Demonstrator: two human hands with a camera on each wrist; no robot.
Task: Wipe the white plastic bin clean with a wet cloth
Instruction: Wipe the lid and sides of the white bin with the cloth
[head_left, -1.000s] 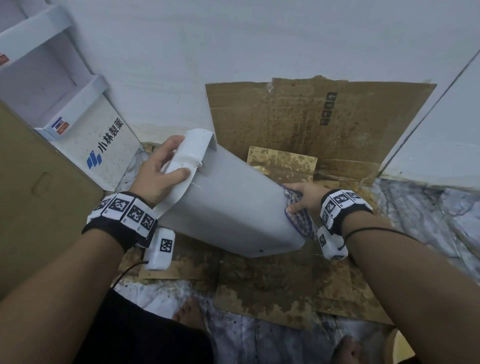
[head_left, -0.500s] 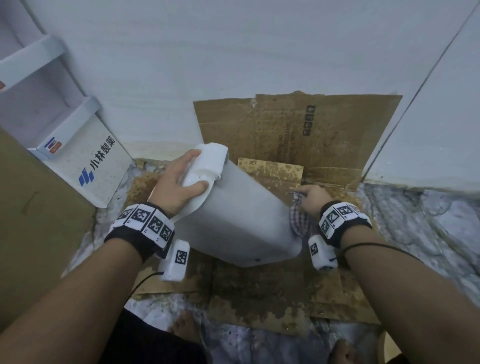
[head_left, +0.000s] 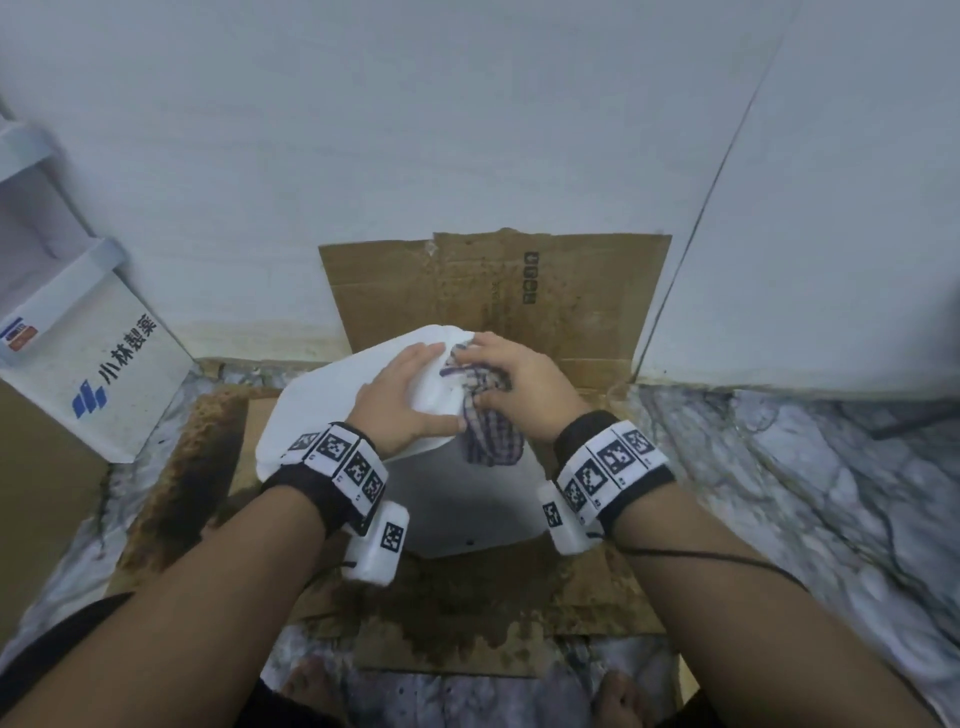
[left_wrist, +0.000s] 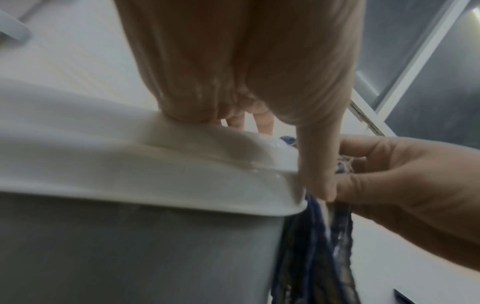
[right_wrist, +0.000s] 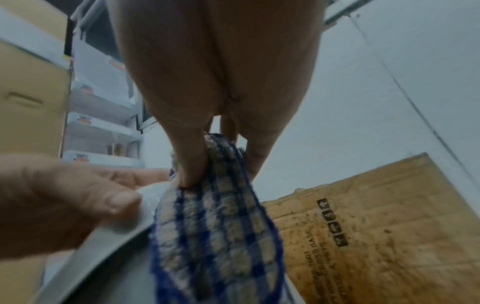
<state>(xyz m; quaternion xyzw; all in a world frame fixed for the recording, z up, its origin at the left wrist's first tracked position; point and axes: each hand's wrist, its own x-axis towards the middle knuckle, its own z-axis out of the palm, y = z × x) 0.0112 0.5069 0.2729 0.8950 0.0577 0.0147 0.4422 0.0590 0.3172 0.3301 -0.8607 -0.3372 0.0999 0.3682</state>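
One white bin (head_left: 467, 509) is stood upright on a stained sheet of cardboard (head_left: 457, 618) laid on the floor, close to the wall, with its long axis running up and down and its lid (head_left: 322, 400) on top. The lid is tilted up toward the far side and is steadied by the left hand (head_left: 402, 400), which is laid flat on it with the fingers spread and the thumb hooked at the lid's right edge. Just to the right of that thumb, touching the same edge, the checked cloth (head_left: 485, 415) is bunched and pinched by the right hand (head_left: 511, 382), whose fingers and thumb are closed on it; the loose end is left hanging down the bin's right side.

The surface still to be wiped is judged to lie to the left of the cloth, across the lid, and below it, down the wall. The right hand is the nearer one and the one holding the cloth, so a stroke leftward is blocked by the left hand unless that hand is shifted.

To the far left, a white box (head_left: 98, 374) with blue lettering is leant against the wall.
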